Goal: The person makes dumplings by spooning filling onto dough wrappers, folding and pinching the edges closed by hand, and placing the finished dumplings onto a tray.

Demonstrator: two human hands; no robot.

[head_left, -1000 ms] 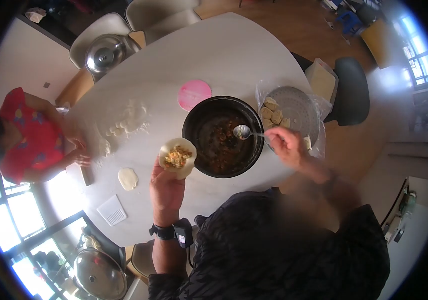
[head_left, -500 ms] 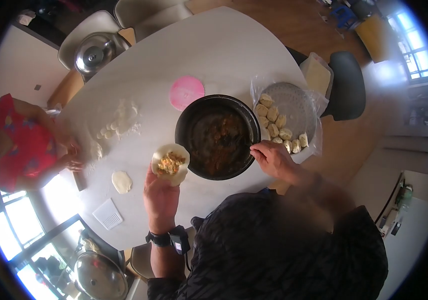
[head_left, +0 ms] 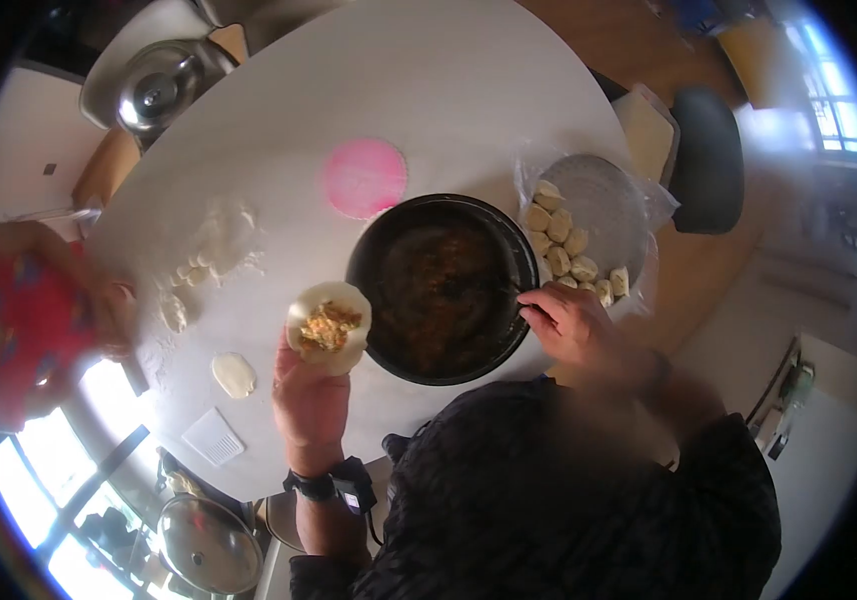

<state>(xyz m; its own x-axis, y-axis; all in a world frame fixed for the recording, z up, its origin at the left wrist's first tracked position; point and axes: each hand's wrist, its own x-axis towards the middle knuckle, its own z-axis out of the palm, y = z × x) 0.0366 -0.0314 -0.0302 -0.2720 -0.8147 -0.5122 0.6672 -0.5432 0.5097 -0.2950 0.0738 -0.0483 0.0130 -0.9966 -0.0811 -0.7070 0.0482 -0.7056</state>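
Note:
My left hand (head_left: 311, 405) holds up a round dumpling wrapper (head_left: 299, 318) with a mound of orange and yellow filling (head_left: 330, 326) at its middle. To the right of it stands a deep black pan (head_left: 379, 345) with dark brown filling (head_left: 444, 270) over its bottom. My right hand (head_left: 571, 322) is at the pan's right rim, its fingers pinched on a thin utensil (head_left: 512, 291) that points into the pan. The utensil's tip cannot be made out against the dark filling.
Folded dumplings (head_left: 561, 225) sit on a round tray (head_left: 604, 190) in plastic at the right. A pink disc (head_left: 366, 178) lies beyond the pan. Leftward are a flat wrapper (head_left: 234, 375), dough pieces (head_left: 194, 272), a white scraper (head_left: 214, 437) and another person (head_left: 39, 310) in red.
The view has shifted a little. My left hand still holds the filled wrapper, and my right hand stays at the pan's rim. The other person's arms have drawn back toward the left edge.

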